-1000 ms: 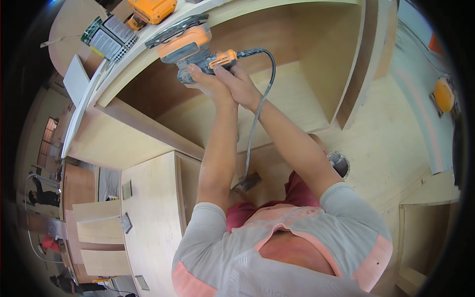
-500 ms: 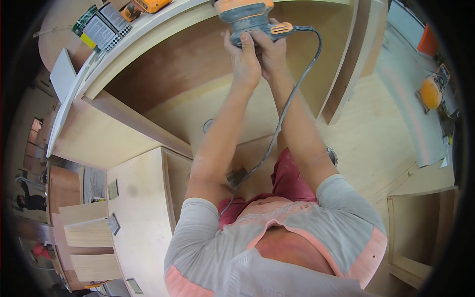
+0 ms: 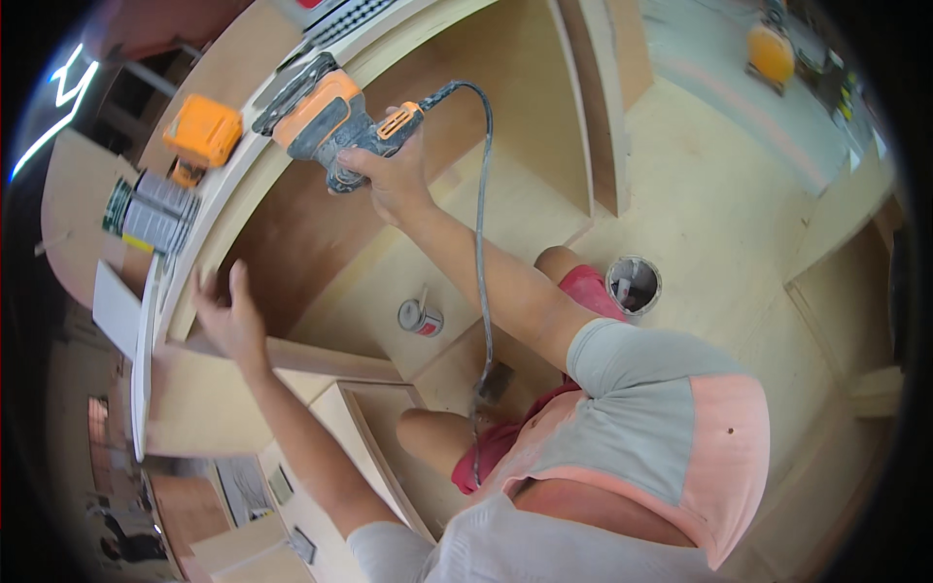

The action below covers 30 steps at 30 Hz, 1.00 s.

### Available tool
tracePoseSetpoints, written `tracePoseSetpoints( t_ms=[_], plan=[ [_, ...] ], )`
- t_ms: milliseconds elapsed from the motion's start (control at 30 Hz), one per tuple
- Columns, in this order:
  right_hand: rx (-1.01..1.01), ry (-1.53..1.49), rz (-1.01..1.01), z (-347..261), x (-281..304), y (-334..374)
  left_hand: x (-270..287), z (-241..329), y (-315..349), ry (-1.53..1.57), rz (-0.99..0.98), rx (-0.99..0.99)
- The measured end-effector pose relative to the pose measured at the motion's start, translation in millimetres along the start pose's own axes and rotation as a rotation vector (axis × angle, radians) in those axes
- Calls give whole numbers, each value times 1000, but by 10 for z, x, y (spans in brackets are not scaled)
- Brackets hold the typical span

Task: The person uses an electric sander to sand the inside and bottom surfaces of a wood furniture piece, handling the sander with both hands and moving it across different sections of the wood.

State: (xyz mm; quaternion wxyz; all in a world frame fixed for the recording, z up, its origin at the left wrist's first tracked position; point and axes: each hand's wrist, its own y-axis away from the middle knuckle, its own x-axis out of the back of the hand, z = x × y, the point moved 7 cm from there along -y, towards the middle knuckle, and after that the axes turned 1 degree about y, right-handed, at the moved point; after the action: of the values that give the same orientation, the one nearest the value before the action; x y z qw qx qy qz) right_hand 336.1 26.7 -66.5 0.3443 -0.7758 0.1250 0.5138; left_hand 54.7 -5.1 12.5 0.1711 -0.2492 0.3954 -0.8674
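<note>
My right hand grips an orange and dark grey electric sander by its body. The sander is tilted, its flat pad at the white edge of a curved wooden cabinet; whether it touches the edge I cannot tell. From its orange-sleeved end a dusty cable loops down over my right forearm toward my lap. My left hand is empty, fingers apart, beside the front edge of the cabinet.
An orange tool and a can stand on the cabinet top. Below, a small tin sits on the wood, and a round container stands by my leg. A yellow machine is on the far floor. Another person is far left.
Both hands held the sander before; my left hand has let go and moved down to the left. The right hand has carried the sander left and tilted it. The view has turned too.
</note>
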Motion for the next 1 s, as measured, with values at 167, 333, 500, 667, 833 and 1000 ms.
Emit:
tracePoseSetpoints(
  t_ms=[167, 333, 500, 667, 833, 1000],
  plan=[
    [132, 0, -32, -503, 272, -350, 473, -108, -251, -762, 85, -468],
    [230, 62, -78, -1130, 580, -839, 511, -340, -314, -1060, 33, -636],
    [174, 149, -79, -1658, 1084, -1415, 547, -448, -358, -979, 72, -618],
    [239, 354, -43, -2259, 1322, -1671, 473, -200, -576, -850, 224, -747],
    [203, 487, 14, -2366, 1114, -1745, 195, -499, -803, -817, 128, -667],
    [1141, 1528, 227, -2590, -116, -979, 312, -567, -827, -866, 270, -693]
  ],
)
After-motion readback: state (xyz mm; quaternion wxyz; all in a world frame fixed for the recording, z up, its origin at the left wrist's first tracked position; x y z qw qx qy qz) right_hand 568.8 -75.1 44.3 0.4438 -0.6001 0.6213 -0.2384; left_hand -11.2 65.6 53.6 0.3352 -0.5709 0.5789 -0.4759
